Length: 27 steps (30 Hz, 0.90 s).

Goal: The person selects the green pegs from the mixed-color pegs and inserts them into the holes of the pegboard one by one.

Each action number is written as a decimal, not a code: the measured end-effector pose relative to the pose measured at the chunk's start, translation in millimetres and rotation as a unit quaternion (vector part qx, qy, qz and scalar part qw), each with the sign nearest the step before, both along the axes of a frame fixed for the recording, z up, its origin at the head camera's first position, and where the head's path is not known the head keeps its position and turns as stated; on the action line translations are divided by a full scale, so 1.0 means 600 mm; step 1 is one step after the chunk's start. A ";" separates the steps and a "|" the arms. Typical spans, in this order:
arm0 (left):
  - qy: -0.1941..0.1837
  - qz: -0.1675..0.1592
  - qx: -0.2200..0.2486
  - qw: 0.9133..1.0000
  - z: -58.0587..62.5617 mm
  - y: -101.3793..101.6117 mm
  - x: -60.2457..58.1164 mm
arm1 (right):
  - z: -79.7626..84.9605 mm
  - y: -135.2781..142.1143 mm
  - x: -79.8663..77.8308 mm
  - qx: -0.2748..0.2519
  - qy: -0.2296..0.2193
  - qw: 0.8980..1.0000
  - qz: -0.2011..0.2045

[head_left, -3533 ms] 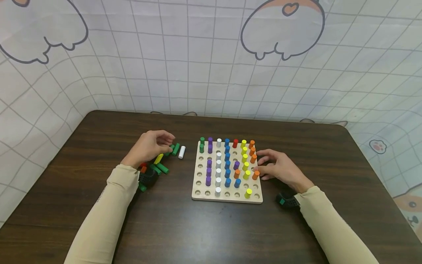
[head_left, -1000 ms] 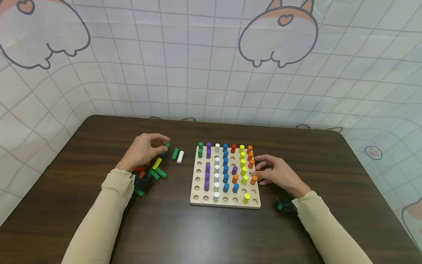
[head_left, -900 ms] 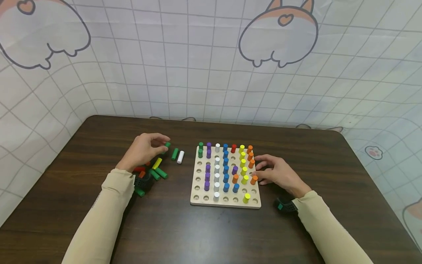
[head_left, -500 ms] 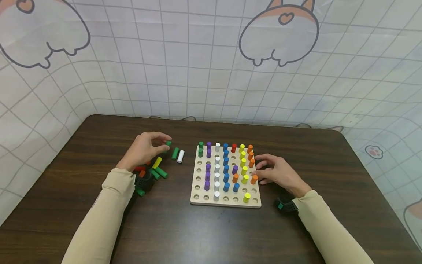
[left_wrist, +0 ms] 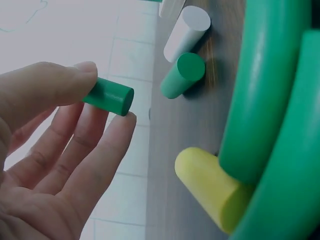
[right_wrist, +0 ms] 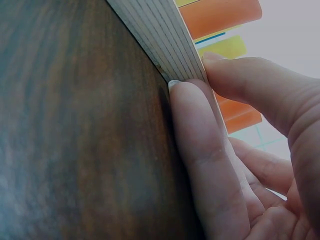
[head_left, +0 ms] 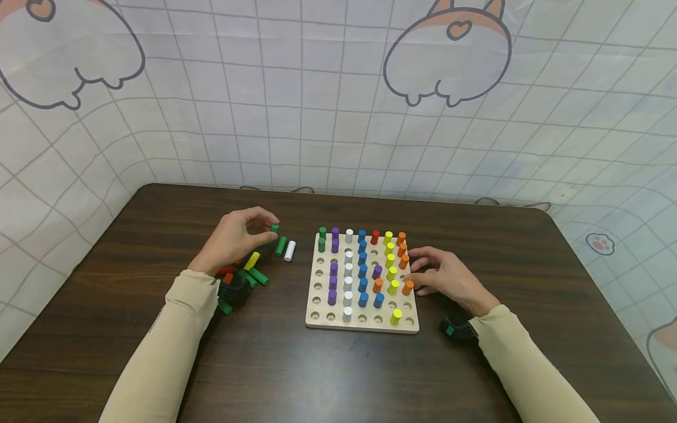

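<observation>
My left hand (head_left: 238, 238) pinches a short green peg (left_wrist: 111, 97) between thumb and fingers, held up above the table left of the pegboard. The square wooden pegboard (head_left: 324, 308) lies flat with upright green, purple, white, blue, red, yellow and orange pegs in columns; several holes show without pegs. In one column a purple peg (head_left: 377, 271) stands behind an orange peg (head_left: 378, 286) and a blue one. My right hand (head_left: 449, 276) grips the board's right edge; the right wrist view shows the thumb on its top and a finger along its layered side.
Between the left hand and the board lie a loose green peg (head_left: 281, 246) and a white peg (head_left: 290, 251). Near the left wrist are a yellow peg (head_left: 252, 261) and several green, red and orange ones, partly hidden by the wrist. A patterned cloth (head_left: 328, 106) hangs behind the table.
My left hand has picked a green peg from the loose pile and moved it slightly up and to the right. The right hand keeps its place on the board; the board's pegs look the same.
</observation>
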<state>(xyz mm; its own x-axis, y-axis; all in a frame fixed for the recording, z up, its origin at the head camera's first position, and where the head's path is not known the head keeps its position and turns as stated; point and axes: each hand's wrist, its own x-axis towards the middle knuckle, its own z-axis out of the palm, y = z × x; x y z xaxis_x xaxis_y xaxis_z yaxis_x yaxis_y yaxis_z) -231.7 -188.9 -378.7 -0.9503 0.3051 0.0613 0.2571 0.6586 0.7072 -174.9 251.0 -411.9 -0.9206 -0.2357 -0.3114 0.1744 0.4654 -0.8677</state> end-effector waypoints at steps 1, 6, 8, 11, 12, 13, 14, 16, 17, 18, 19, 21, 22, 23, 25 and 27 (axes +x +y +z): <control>0.002 0.000 0.001 1.000 0.001 0.001 0.000 | 0.000 0.000 0.000 0.000 0.000 1.000 0.000; 0.018 -0.003 0.000 1.000 0.003 0.007 0.002 | 0.000 0.001 0.000 -0.005 0.001 1.000 0.004; 0.021 -0.004 0.001 1.000 0.004 0.009 0.003 | 0.000 0.001 0.000 -0.006 0.001 1.000 0.005; 0.022 -0.007 0.004 1.000 0.005 0.011 0.003 | 0.000 0.002 -0.001 -0.005 0.002 1.000 0.006; 0.021 -0.009 0.005 1.000 0.005 0.012 0.003 | 0.000 0.001 -0.001 -0.004 0.002 1.000 0.005; 0.021 -0.010 0.006 1.000 0.005 0.013 0.003 | -0.001 0.002 -0.001 -0.002 0.002 1.000 0.004; 0.021 -0.011 0.007 1.000 0.005 0.014 0.003 | -0.001 0.002 -0.001 -0.001 0.002 1.000 0.003; 0.021 -0.012 0.009 1.000 0.005 0.015 0.004 | -0.001 0.001 0.000 0.003 0.002 1.000 -0.001; 0.021 -0.013 0.010 1.000 0.005 0.016 0.004 | -0.001 0.001 0.000 0.004 0.001 1.000 -0.002; 0.021 -0.015 0.011 1.000 0.005 0.017 0.004 | -0.001 0.001 0.000 0.005 0.001 1.000 -0.004; 0.021 -0.015 0.012 1.000 0.004 0.017 0.004 | -0.001 0.001 0.000 0.005 0.000 1.000 -0.004; 0.021 -0.017 0.012 1.000 0.003 0.019 0.004 | -0.001 0.000 0.000 0.006 -0.002 1.000 -0.006; 0.021 -0.018 0.012 1.000 0.002 0.020 0.004 | -0.001 0.000 0.000 0.007 -0.002 1.000 -0.006; 0.021 -0.019 0.012 1.000 0.001 0.021 0.004 | -0.002 0.000 0.000 0.007 -0.003 1.000 -0.006; 0.023 -0.021 0.012 0.999 0.000 0.023 0.005 | -0.002 0.000 -0.001 0.008 -0.003 1.000 -0.006; 0.026 -0.023 0.011 0.999 -0.001 0.024 0.005 | -0.002 0.000 -0.001 0.009 -0.002 1.000 -0.006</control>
<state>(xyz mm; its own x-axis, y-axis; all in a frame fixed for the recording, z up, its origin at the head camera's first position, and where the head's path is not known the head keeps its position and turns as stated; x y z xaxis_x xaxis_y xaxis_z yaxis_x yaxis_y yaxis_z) -228.6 -174.4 -379.4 -0.9309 0.3462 0.1167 0.3230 0.6305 0.7058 -175.4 251.1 -413.4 -0.9220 -0.2188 -0.3193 0.1839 0.4783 -0.8587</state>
